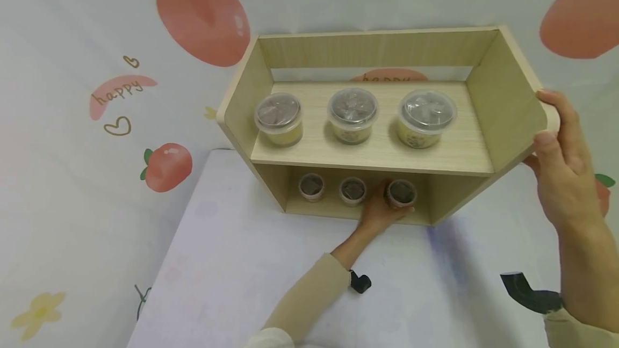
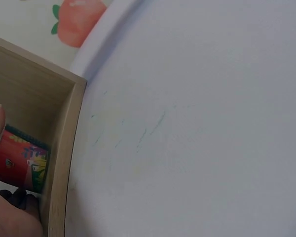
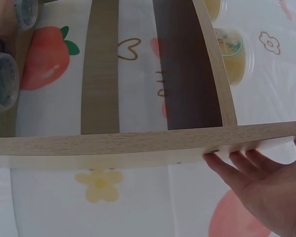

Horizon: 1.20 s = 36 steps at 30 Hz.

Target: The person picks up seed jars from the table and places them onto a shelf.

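A pale wooden two-tier shelf (image 1: 372, 168) stands on the white table. My left hand (image 1: 377, 214) reaches into its lower tier and grips the rightmost small lidded cup (image 1: 402, 193). In the left wrist view that cup (image 2: 22, 160) shows a red side with a colourful print, between thumb and fingers. My right hand (image 1: 563, 160) holds the front edge of the shelf's right side panel (image 1: 515, 90), thumb on one side. In the right wrist view the right hand's fingertips (image 3: 212, 157) touch that panel's outer face.
Three larger clear-lidded tubs with yellow sides stand on the upper tier: a left tub (image 1: 279, 120), a middle tub (image 1: 353, 116) and a right tub (image 1: 425, 118). Two more small cups, one left (image 1: 311, 187) and one central (image 1: 352, 191), share the lower tier. Behind hangs a fruit-printed cloth (image 1: 63, 176).
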{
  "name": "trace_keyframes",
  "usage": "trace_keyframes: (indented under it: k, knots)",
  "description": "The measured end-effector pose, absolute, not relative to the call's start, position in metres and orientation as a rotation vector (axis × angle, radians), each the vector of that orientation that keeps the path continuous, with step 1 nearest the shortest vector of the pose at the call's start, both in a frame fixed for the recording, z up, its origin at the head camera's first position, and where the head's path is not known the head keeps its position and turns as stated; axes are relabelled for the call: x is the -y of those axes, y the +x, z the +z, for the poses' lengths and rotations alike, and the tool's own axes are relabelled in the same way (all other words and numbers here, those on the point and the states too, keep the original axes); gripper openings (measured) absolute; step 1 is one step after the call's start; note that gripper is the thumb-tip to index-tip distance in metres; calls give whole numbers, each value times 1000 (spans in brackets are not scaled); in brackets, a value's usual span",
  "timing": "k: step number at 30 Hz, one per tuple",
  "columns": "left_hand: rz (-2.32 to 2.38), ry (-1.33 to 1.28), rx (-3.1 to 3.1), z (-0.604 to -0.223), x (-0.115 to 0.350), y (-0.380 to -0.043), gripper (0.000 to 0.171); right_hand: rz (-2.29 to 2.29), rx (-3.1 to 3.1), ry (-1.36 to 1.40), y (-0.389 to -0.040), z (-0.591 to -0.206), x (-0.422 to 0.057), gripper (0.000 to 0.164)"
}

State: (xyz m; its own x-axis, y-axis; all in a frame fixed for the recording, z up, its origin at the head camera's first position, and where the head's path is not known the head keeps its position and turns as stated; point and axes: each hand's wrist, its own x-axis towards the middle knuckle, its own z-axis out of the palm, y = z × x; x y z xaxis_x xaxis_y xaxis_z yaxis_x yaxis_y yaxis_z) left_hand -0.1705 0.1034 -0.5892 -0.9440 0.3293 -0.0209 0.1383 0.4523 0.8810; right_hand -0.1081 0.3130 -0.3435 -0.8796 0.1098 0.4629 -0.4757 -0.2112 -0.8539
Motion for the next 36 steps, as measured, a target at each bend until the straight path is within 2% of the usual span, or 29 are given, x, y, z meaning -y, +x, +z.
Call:
trace_keyframes:
  k: [4,12,16,19,23,25,30,36]
  knots:
    - [1482,368,-2487,-588,-98,-164,93,2137,1681,421,-108,-344,-314,51]
    - [1458,446,-2506,-583,-86,-151,85,2127,1675,373,-108,-346,-314,53]
    - [1460,533,-2499,-584,-83,-148,82,1978,1806,273,-103,-347,-311,58]
    - [1469,583,-2467,-586,-78,-147,79,1828,1943,200,-99,-352,-311,52]
    - [1444,665,-2432,-584,-71,-144,80,1736,2032,288,-97,-368,-314,42]
    - [1419,720,-2417,-583,-68,-142,81,1654,2111,300,-95,-376,-316,45]
    - [1357,838,-2402,-581,-58,-136,81,1383,2403,122,-84,-390,-322,54]
    - [1171,968,-2405,-573,-42,-125,80,1287,2553,123,-75,-407,-331,66]
